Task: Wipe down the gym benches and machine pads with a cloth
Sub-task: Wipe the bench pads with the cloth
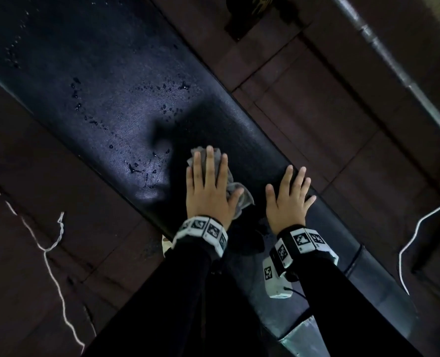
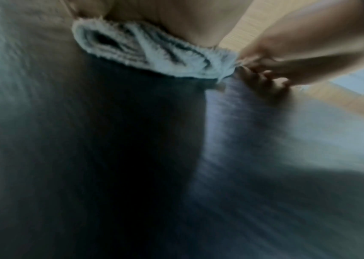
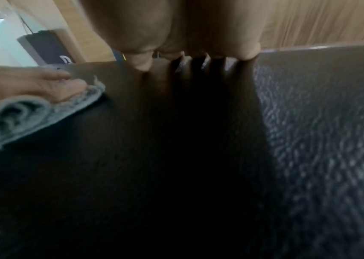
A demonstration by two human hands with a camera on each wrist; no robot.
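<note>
Dark floor tiles [image 1: 304,104] surround black bench pad [image 1: 105,104]; no legible writing. Left hand [image 1: 208,191], fingers straight, presses grey cloth [image 1: 235,191] flat on pad. Right hand [image 1: 288,199] beside cloth, fingers spread, palm on pad, holding nothing. Droplets [image 1: 167,86] beyond cloth.

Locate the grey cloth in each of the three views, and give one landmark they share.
Head: cloth lies centre frame, flat under the left hand.
Left wrist: top centre, bunched below the palm.
Right wrist: left edge, under the other hand.
Shared landmark: the black bench pad beneath it.
</note>
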